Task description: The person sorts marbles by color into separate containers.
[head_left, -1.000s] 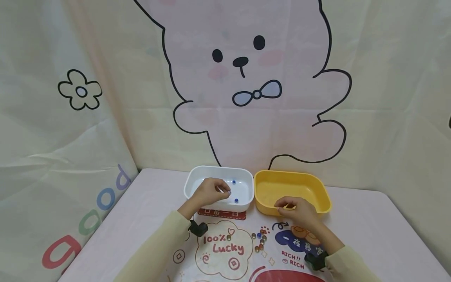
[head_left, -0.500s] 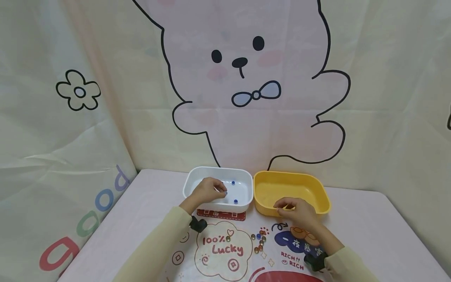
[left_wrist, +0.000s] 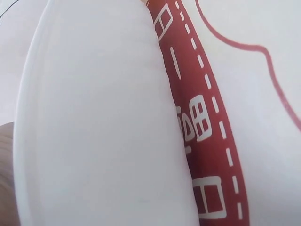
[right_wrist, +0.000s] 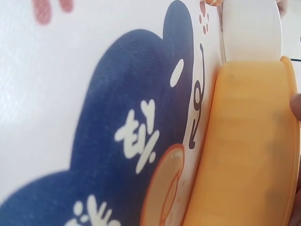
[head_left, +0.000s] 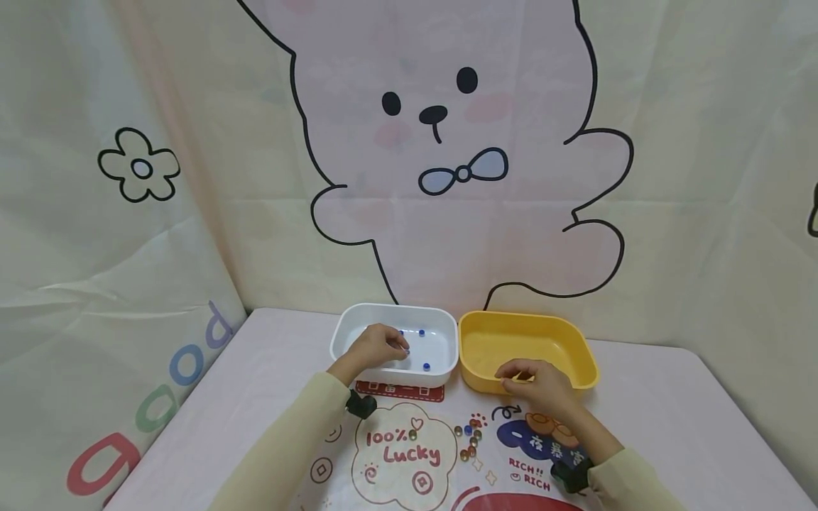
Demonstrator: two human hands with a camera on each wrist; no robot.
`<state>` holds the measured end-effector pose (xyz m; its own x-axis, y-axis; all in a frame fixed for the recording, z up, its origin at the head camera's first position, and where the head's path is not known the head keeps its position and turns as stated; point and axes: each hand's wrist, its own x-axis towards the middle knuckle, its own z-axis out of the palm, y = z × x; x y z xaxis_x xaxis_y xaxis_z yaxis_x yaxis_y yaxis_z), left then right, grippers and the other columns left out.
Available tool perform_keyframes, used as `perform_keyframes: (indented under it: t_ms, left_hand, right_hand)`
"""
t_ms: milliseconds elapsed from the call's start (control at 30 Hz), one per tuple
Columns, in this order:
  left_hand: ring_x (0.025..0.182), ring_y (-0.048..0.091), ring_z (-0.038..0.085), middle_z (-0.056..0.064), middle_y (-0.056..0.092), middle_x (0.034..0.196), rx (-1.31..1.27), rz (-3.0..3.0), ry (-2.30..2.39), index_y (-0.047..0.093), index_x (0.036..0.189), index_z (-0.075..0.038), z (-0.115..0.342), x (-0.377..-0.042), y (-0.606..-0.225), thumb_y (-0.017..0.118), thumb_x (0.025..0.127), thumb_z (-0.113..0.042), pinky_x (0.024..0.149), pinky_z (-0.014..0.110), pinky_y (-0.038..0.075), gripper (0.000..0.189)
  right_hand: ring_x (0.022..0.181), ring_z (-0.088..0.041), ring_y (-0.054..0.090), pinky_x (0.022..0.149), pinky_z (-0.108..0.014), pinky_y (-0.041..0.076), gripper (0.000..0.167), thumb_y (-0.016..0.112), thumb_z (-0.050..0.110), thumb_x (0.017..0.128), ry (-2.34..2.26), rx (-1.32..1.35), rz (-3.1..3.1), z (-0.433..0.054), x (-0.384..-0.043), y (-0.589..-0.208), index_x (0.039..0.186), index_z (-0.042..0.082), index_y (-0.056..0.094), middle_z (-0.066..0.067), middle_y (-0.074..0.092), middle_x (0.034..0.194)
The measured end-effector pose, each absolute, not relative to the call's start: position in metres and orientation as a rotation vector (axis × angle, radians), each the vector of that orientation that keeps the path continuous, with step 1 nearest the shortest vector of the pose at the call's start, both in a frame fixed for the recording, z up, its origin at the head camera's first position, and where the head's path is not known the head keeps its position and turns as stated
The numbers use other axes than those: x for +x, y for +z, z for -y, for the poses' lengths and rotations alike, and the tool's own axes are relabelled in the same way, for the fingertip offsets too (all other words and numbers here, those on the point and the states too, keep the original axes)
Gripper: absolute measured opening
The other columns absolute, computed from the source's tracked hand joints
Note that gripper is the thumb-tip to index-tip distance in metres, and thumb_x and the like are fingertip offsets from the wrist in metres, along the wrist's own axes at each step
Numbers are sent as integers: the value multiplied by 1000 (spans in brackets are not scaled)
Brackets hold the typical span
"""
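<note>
My left hand (head_left: 375,346) reaches over the white tray (head_left: 345,323), fingers bent low above its floor. One small blue bead (head_left: 407,350) lies right at the fingertips. Two more blue beads (head_left: 422,333) sit in the open part of the tray, and another blue bead (head_left: 401,332) peeps out behind the fingers. Over the front rim of the yellow tray (head_left: 524,328) hovers my right hand (head_left: 540,380), its fingers loosely bent with no object visible between them. The left wrist view mostly shows the white tray's outer wall (left_wrist: 103,113); fingertips (right_wrist: 296,106) show beside the yellow rim in the right wrist view.
Several brown, green and blue beads (head_left: 471,440) lie in a loose cluster on the printed mat in front of the trays. A single greenish bead (head_left: 412,435) lies left of them. The trays stand side by side near the back curtain (head_left: 460,241).
My left hand has shifted slightly left and lower in the white tray. A bead once at its fingertips now lies still beneath them, and another shows behind. The right hand stays put.
</note>
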<state>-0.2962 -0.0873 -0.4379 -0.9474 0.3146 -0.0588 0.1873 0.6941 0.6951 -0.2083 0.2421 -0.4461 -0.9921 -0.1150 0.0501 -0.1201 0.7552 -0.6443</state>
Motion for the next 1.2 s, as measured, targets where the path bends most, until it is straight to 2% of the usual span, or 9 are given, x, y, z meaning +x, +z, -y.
perform_keyframes:
  t_ms: [333, 500, 667, 867, 1200]
  left_hand:
    - [83, 56, 12, -6, 68, 89, 337, -2730, 1012, 74, 88, -19, 87, -304, -441, 74, 81, -15, 78, 29, 43, 8]
    - [83, 55, 15, -3, 67, 89, 267, -2698, 1027, 73, 86, -19, 87, -307, -445, 75, 81, -15, 78, 31, 44, 7]
    - [79, 56, 16, -2, 66, 85, 217, -2670, 1049, 73, 86, -18, 87, -309, -448, 77, 80, -16, 73, 28, 46, 7]
    - [78, 56, 16, -1, 66, 89, 202, -2652, 1070, 73, 85, -17, 89, -310, -451, 76, 80, -14, 69, 26, 46, 7]
    - [79, 57, 17, -1, 67, 88, 194, -2643, 1058, 73, 83, -18, 89, -313, -456, 76, 78, -13, 70, 27, 48, 7]
  right_hand:
    - [93, -15, 57, 84, -32, 46, 12, 72, 35, 85, 1084, 207, 2940, -243, -208, -446, 96, 30, 73, 10, 69, 98]
    - [92, -14, 57, 85, -32, 46, 13, 72, 37, 85, 1084, 212, 2937, -243, -209, -446, 96, 31, 73, 11, 69, 97]
    - [92, -14, 57, 85, -33, 47, 13, 72, 36, 85, 1080, 229, 2926, -242, -208, -446, 96, 30, 73, 11, 69, 96]
    - [92, -14, 57, 85, -33, 47, 13, 72, 37, 85, 1083, 226, 2929, -242, -208, -447, 96, 30, 73, 11, 69, 95]
    - [92, -14, 57, 85, -34, 46, 12, 72, 36, 85, 1078, 215, 2931, -242, -209, -446, 96, 31, 73, 11, 69, 96]
